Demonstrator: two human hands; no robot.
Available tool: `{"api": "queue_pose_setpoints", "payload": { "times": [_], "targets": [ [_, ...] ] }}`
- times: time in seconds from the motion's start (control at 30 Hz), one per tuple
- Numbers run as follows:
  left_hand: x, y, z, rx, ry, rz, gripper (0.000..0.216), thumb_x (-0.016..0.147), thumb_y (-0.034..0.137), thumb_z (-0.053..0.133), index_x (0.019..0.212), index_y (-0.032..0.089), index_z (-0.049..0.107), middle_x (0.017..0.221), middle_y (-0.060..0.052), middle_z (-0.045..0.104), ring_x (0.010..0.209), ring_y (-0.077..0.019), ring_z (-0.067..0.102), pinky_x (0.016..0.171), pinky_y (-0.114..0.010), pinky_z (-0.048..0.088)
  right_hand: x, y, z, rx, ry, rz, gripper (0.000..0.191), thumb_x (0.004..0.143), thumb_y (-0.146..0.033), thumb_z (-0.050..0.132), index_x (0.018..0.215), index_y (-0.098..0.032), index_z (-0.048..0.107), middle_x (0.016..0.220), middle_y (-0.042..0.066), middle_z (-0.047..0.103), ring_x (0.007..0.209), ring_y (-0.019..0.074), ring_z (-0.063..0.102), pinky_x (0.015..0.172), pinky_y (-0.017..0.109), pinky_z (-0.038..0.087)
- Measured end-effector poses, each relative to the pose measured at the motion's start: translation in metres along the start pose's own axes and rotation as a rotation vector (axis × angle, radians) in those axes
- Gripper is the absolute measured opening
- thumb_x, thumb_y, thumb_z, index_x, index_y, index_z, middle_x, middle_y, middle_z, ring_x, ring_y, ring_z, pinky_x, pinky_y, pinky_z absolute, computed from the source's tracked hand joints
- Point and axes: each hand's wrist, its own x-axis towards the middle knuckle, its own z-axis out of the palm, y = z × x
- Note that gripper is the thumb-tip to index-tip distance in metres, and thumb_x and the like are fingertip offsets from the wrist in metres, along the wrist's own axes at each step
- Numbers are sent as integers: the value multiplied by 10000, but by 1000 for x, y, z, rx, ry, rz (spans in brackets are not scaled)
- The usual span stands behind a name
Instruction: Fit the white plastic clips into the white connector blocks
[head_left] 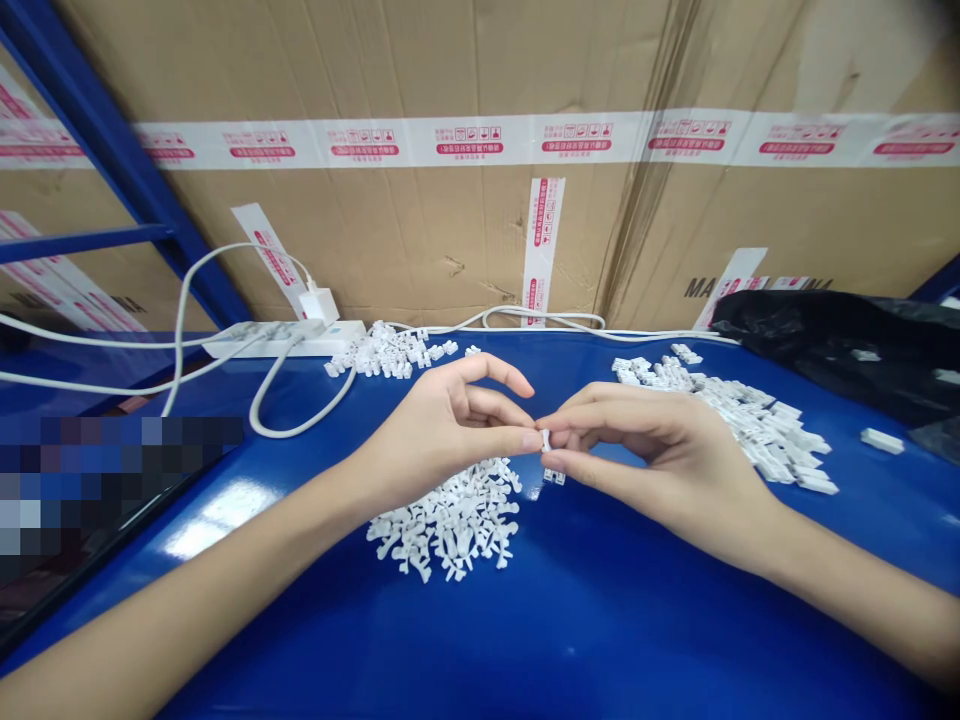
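My left hand (442, 425) and my right hand (660, 440) meet above the middle of the table. Between their fingertips is a small white plastic piece (546, 438). The right thumb and index finger pinch it, while the left thumb and a fingertip close on its left side; the left index finger arches free above. Just below the right fingertips shows a small white connector block (554, 477), partly hidden; I cannot tell whether it is held or lies on the table. Under my left hand lies a heap of small white plastic levers (454, 525), partly covered by the wrist.
White blocks (772, 430) are heaped to the right, with one stray block (883, 440) near a black plastic bag (825, 350). Another white heap (390, 350) lies beside a power strip (285, 338) with cables. Cardboard boxes (375, 240) stand behind the blue table (525, 640).
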Motion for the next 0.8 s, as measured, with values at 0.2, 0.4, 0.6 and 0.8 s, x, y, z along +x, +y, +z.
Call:
{"api": "queue_pose_setpoints", "payload": {
  "times": [0.2,0.4,0.6,0.8],
  "targets": [
    [-1,0,5,187,82,76,251,854,283,753,1028,167,615,850,-42,749,724,-135,660,626,-251,476,1,3,-10,-167,-179,180,22,859,-235,755,851,-223,772,802,5,734,637,122,667,582,239,557],
    [-2,0,6,284,74,108,169,882,256,699,1015,169,642,839,-37,733,763,-147,666,689,-277,508,-1,9,-14,-201,-219,210,52,863,-270,747,855,-228,776,766,-3,748,615,127,677,557,234,560],
    [-1,-2,6,321,73,115,140,882,223,680,1005,162,651,857,-43,733,790,-154,674,728,-289,523,-2,9,-17,-200,-243,245,94,876,-306,732,862,-229,783,736,-1,754,620,141,689,549,242,569],
    [-3,-4,4,463,55,160,158,896,241,668,1039,174,671,905,-43,724,785,-156,646,727,-302,519,-2,10,-19,-191,-258,271,85,868,-297,735,888,-233,786,769,-2,762,648,143,698,573,247,576]
  ]
}}
